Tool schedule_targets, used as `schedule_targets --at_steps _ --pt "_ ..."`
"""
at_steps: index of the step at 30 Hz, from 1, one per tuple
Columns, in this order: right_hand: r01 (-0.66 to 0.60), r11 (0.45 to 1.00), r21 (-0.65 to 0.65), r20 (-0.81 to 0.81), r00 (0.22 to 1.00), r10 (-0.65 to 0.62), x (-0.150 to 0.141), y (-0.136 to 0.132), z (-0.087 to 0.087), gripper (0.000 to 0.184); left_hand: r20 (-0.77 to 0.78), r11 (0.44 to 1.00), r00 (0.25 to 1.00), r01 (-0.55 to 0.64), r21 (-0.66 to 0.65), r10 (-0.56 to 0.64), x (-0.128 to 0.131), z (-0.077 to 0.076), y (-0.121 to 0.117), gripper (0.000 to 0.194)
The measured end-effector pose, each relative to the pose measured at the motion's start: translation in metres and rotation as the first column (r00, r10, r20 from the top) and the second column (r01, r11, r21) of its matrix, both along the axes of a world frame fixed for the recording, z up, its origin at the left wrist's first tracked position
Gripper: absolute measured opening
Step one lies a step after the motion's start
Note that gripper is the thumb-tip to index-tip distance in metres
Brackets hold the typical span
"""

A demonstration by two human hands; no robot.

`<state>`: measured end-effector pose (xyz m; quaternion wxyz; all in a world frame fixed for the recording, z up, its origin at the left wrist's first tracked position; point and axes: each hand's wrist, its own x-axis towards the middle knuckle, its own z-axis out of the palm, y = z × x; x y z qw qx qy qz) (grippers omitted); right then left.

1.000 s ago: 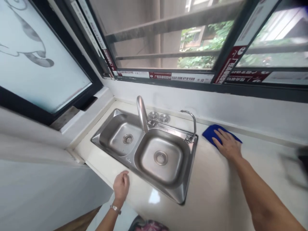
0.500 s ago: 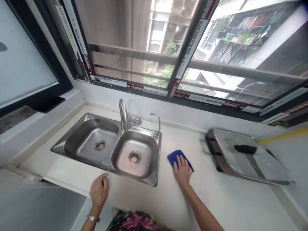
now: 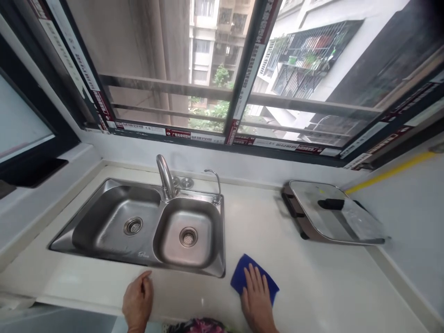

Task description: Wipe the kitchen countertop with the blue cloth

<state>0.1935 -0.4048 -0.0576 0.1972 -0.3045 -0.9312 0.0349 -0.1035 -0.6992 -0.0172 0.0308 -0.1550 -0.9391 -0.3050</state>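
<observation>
On the white counter, just right of the sink's near corner, lies a folded blue cloth [image 3: 239, 275]. My right hand [image 3: 257, 296] rests flat on top of it, fingers stretched out and pressing it down; part of the cloth is hidden beneath the palm. My left hand [image 3: 138, 298] is curled into a loose fist at the counter's front edge, below the sink, and nothing shows in it. The double-bowl steel sink [image 3: 154, 247] is closest to that hand, and no water runs from its curved faucet [image 3: 165, 178].
An electric pan with a glass lid [image 3: 312, 210] stands at the back right. A slim second tap [image 3: 218, 182] rises at the sink's right rear corner. Behind the counter [image 3: 251, 222] runs a low wall beneath a window. A dark flat object [image 3: 45, 172] lies on the left ledge.
My right hand has slid the blue cloth across the counter toward me. My left hand stays fisted near the front edge. The head view has shifted somewhat to the right and tilted.
</observation>
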Motion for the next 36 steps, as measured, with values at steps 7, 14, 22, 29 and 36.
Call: schedule_targets --at_steps 7,14,22,29,36 --pt "-0.067 0.998 0.002 0.035 0.997 0.067 -0.075 0.056 0.005 0.08 0.025 0.998 0.998 -0.066 -0.003 0.066 0.0 0.004 0.003 0.04" --pt "-0.034 0.999 0.012 0.077 0.996 0.033 -0.169 0.146 0.016 0.066 0.042 0.995 0.996 -0.07 -0.074 0.073 -0.003 0.005 0.004 0.042" --pt "-0.059 0.998 0.025 0.011 0.998 0.059 -0.264 0.25 0.018 0.06 0.073 0.989 0.993 -0.079 -0.125 0.089 -0.004 0.002 0.0 0.041" --pt "0.041 0.999 0.011 0.036 0.998 -0.041 -0.298 0.275 0.018 0.061 0.037 0.992 0.996 -0.078 -0.1 0.082 -0.001 0.005 0.002 0.038" --pt "-0.166 0.986 0.003 0.051 0.985 0.165 -0.254 0.243 0.024 0.06 0.031 0.994 0.995 -0.092 -0.054 0.093 -0.001 0.004 0.003 0.04"
